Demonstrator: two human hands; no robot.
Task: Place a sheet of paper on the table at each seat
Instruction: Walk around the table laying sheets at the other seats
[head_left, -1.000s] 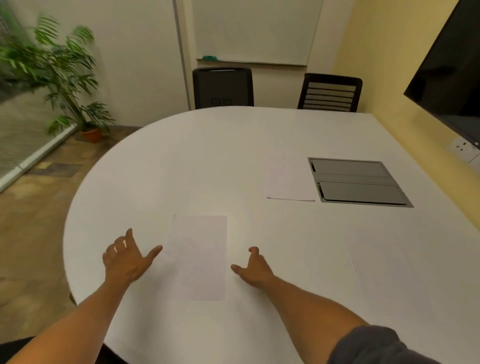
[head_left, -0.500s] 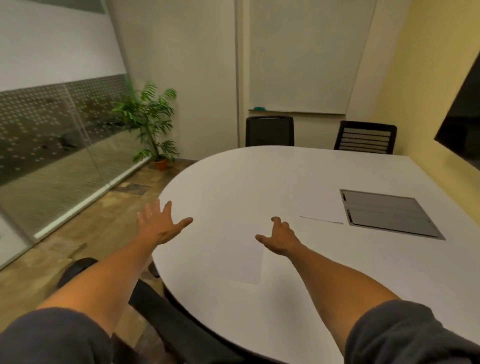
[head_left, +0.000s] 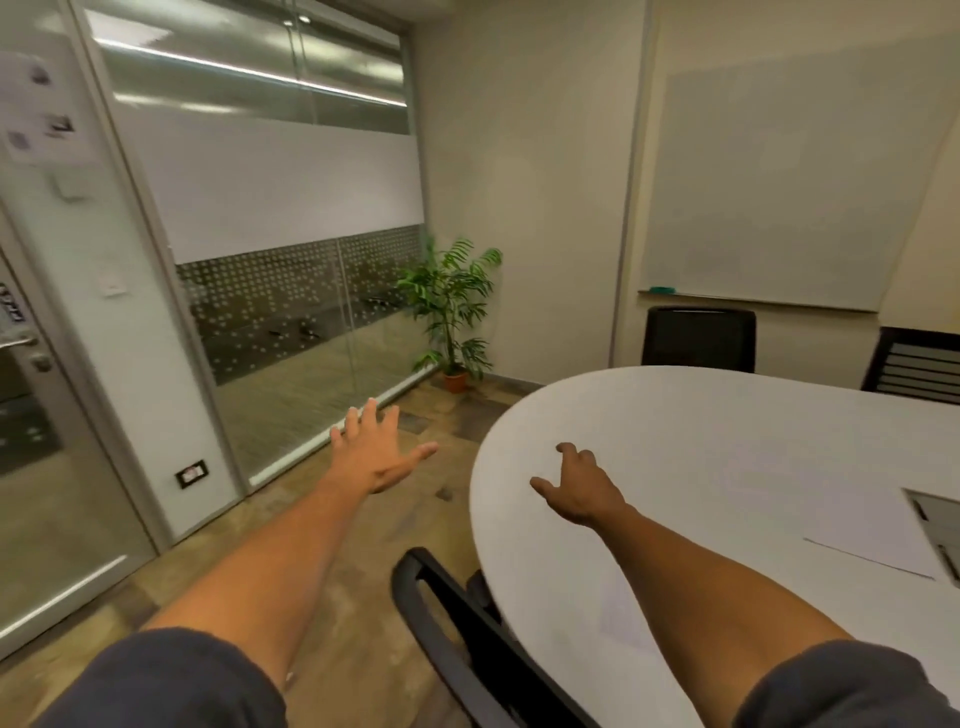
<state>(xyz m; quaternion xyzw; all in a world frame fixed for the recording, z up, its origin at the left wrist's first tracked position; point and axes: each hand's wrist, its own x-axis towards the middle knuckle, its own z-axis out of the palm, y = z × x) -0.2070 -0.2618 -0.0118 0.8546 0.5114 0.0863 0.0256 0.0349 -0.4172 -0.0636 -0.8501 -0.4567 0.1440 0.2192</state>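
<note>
Now, table (head_left: 727, 426): smooth white top, rounded end.
Paper: flat white sheet (head_left: 626, 616) near the table edge, partly under right forearm; 2nd sheet (head_left: 878, 525) beside grey inset panel (head_left: 940, 525).
L hand (head_left: 376, 454): fingers spread, empty, over floor.
R hand (head_left: 579, 488): loose, empty, over table.
Vs 0.5 s ago: view swung left; glass wall (head_left: 291, 291) fills more, plant (head_left: 452, 306) nearer centre.

Left hand (head_left: 378, 457) splayed over floor, right hand (head_left: 582, 488) above table (head_left: 727, 431), sheet (head_left: 872, 530) seemingly flat
</note>
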